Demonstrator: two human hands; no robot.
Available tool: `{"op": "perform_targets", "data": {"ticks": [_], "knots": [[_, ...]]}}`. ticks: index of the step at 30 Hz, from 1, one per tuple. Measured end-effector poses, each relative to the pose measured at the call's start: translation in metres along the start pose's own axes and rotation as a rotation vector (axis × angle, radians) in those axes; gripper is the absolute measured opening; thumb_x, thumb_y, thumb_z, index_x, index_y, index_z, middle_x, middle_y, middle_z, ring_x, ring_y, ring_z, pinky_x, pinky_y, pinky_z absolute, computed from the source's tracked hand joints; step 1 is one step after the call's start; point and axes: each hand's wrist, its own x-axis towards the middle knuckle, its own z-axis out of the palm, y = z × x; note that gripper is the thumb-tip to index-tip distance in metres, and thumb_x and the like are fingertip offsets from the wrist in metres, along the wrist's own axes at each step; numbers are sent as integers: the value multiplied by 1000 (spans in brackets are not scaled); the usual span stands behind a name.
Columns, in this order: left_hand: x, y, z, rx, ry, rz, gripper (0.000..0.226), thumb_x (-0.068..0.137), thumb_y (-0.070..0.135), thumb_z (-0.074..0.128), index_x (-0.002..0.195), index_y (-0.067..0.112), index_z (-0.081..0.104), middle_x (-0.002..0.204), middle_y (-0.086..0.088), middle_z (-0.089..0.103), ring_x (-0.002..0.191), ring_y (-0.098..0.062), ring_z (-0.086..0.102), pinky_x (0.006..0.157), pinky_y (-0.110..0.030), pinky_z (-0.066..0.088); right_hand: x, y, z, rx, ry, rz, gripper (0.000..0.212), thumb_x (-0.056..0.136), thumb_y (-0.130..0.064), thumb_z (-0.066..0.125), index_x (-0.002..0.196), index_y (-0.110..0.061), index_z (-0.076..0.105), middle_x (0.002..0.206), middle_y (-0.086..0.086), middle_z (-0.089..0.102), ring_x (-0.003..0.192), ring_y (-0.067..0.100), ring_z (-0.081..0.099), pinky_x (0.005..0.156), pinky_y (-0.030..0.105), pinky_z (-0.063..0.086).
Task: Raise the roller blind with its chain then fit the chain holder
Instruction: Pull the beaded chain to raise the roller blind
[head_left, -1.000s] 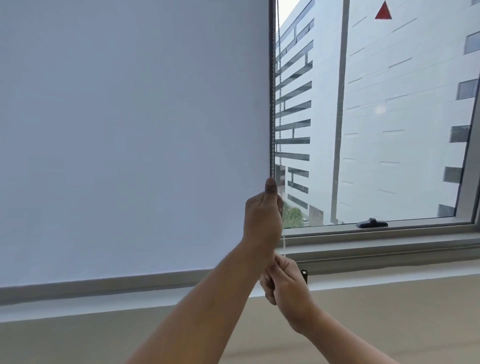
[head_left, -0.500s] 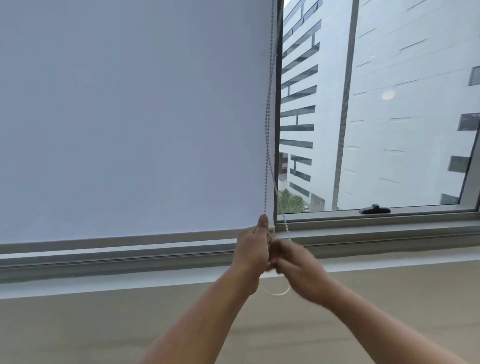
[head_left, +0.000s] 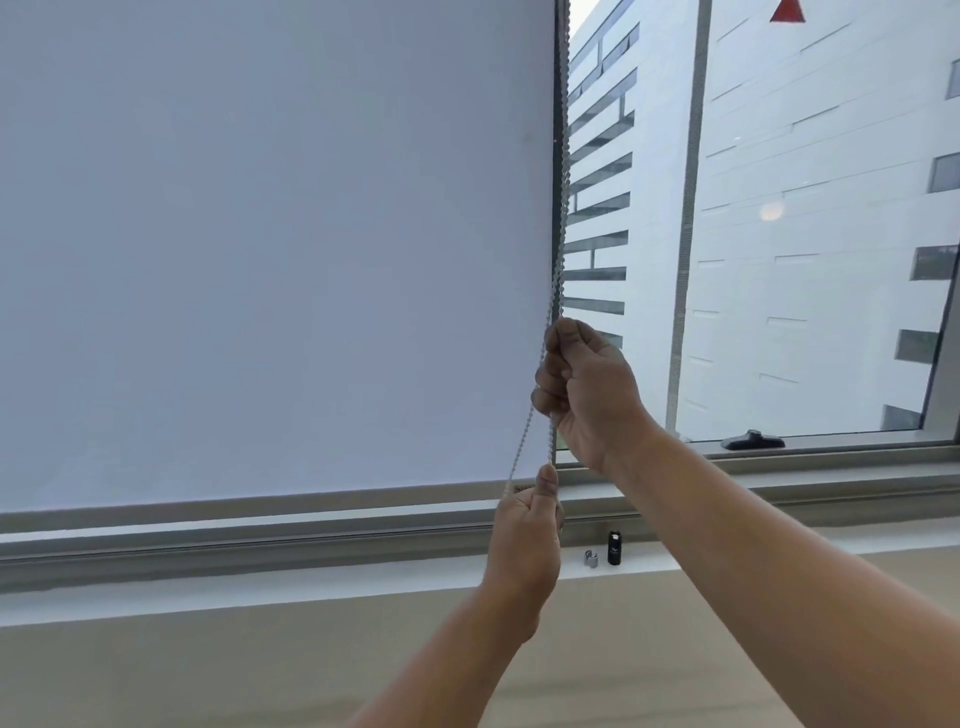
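Note:
A white roller blind (head_left: 270, 249) covers the left window pane, its bottom bar (head_left: 249, 504) a little above the sill. A beaded chain (head_left: 562, 156) hangs down the blind's right edge in two strands. My right hand (head_left: 587, 389) is closed on the chain high up. My left hand (head_left: 524, 540) pinches the chain lower down, at the height of the bottom bar. On the sill stand a small black chain holder (head_left: 614, 547) and a small silver piece (head_left: 590, 558), just right of my left hand.
The white sill (head_left: 208, 587) runs across the view below the grey window frame (head_left: 779, 488). A black window handle (head_left: 753, 441) lies on the frame at the right. Outside the uncovered pane stands a white building (head_left: 810, 260).
My right hand has moved from beside the left hand up the chain. The blind's bottom bar stands higher above the sill than a second ago. The pieces on the sill now show.

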Motion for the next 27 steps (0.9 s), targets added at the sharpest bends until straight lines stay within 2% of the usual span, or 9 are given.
{"op": "perform_targets", "data": {"ticks": [7,9,12,15,18,20,22,24,27], "knots": [[-9,-43,-1,87,19,-1,61,102,46,37,46,21,37,42,10,31,41,-8,26,40,-19,23,-35,43,-27,-114,37,12,40,104,-14,36,67,-16,53,45,-6,33,34,8,28,35,19,25],[-9,-55,-4,53,40,4,54,104,36,37,58,18,56,50,3,45,50,-11,39,48,-20,32,-50,62,-41,-118,30,57,39,104,-20,39,68,-15,52,43,-6,32,33,9,26,34,20,22],[-4,-46,-9,-31,78,39,39,102,18,35,78,20,66,70,3,62,64,-6,54,59,-16,41,-69,86,-59,-139,36,111,38,102,-23,42,66,-14,52,43,-6,31,34,10,24,35,20,23],[7,-15,-10,-92,92,92,32,90,29,41,102,19,69,87,-4,71,78,-10,65,65,-20,50,-75,99,-70,-181,53,137,41,102,-22,42,64,-18,57,44,-6,32,36,8,26,35,21,25],[19,26,-9,-54,74,230,38,81,39,44,83,13,71,78,-2,71,72,-8,64,68,-14,50,-73,101,-71,-261,49,126,43,104,-18,41,64,-21,58,45,-1,35,33,12,28,36,23,28],[29,55,-7,104,98,316,38,87,42,44,82,15,71,80,-8,72,72,-10,63,79,-25,49,-74,103,-68,-288,30,120,40,104,-17,40,67,-19,57,47,2,34,33,13,26,36,22,28],[39,81,-4,112,112,354,38,98,40,43,83,16,69,86,-12,72,71,-8,61,74,-26,48,-76,105,-64,-297,10,119,40,104,-19,41,67,-20,55,48,-1,33,36,12,24,36,20,25],[44,103,0,-34,86,294,43,103,39,39,75,17,63,73,-6,66,63,-8,60,61,-21,45,-78,105,-60,-301,-5,116,41,104,-20,41,64,-21,54,48,-3,32,37,12,23,37,20,23],[46,119,4,-121,92,243,55,101,52,35,58,18,40,53,-2,38,42,-14,33,45,-25,28,-81,104,-52,-317,-23,112,41,104,-20,42,64,-21,52,51,-2,29,41,13,21,39,23,17]]}}
